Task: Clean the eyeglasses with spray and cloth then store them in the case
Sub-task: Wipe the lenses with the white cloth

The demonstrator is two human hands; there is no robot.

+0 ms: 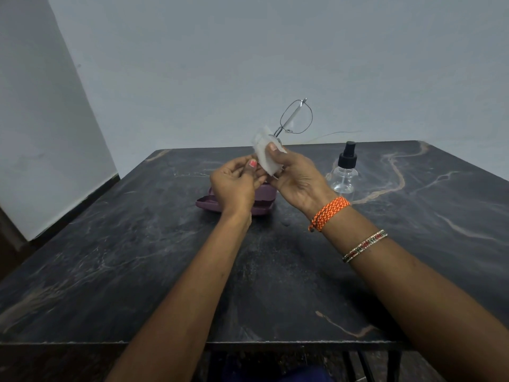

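The right hand pinches a white cloth around thin metal eyeglasses. The left hand touches the cloth above the open purple case.

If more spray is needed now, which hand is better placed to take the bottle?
Probably the left hand. The bottle stands nearer the right hand, but that hand pinches the cloth round the glasses, while the left seems to hold nothing firmly.
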